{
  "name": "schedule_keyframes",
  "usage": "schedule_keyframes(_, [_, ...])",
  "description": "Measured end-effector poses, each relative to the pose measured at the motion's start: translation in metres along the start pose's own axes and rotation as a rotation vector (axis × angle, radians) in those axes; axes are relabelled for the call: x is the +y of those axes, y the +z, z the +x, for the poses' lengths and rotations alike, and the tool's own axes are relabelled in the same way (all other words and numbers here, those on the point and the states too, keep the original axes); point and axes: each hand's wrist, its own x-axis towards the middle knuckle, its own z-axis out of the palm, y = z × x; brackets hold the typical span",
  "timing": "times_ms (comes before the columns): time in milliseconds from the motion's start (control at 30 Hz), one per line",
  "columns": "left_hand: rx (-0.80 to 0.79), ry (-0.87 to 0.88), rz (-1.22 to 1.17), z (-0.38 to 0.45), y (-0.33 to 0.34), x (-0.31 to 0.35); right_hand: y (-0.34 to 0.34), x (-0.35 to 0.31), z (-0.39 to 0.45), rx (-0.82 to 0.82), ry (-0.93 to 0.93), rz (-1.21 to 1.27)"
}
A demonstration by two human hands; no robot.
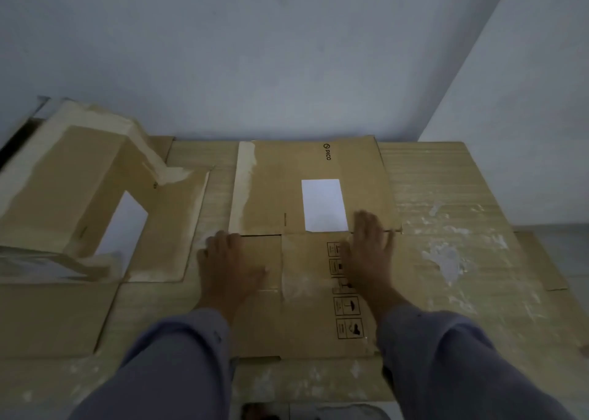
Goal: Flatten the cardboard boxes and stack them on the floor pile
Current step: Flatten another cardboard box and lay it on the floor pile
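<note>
Both grips, left hand (228, 262) and right hand (366, 247), lie spread, palms pressing the flattened box (306, 317) onto the floor pile (446, 215); left of them, another box (83, 177) looks unflattened.

Long loose grey-blue sleeves (178, 356) cover both arms down to bare wrists
</note>
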Motion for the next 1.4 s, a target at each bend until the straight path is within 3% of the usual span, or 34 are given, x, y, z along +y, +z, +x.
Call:
schedule_keyframes(67, [0.083,0.223,-0.143,-0.005,0.017,0.023,0.022,-0.002,-0.017,-0.118,-0.168,-0.025])
schedule_keyframes(167, [-0.067,0.357,-0.265,-0.016,0.040,0.069,0.043,0.007,-0.038,-0.144,-0.251,-0.062])
schedule_keyframes(533, [-0.096,0.345,-0.203,-0.025,0.061,0.088,0.052,0.010,-0.029,-0.042,-0.272,-0.018])
schedule_keyframes(667, [-0.114,0.369,-0.192,-0.008,0.056,0.084,0.039,0.012,0.005,0.052,-0.340,-0.050])
schedule_keyframes(767, [-0.063,0.419,-0.178,0.027,0.052,0.084,0.029,0.007,0.051,0.094,-0.290,-0.050])
schedule_keyframes(967, [-0.096,0.375,-0.249,0.099,0.047,0.107,0.034,0.011,0.098,-0.071,-0.249,-0.030])
schedule_keyframes(1033, [-0.069,0.388,-0.222,0.092,0.047,0.111,0.036,0.019,0.085,-0.054,-0.253,-0.051])
schedule_keyframes(1100, [-0.105,0.348,-0.253,0.133,0.062,0.106,0.047,0.011,0.125,-0.082,-0.232,-0.035])
schedule_keyframes(1300, [-0.089,0.338,-0.238,0.119,0.058,0.105,0.045,0.009,0.121,-0.048,-0.248,-0.032])
schedule_keyframes(1400, [-0.064,0.378,-0.257,0.140,0.057,0.103,0.036,0.005,0.149,0.025,-0.264,-0.078])
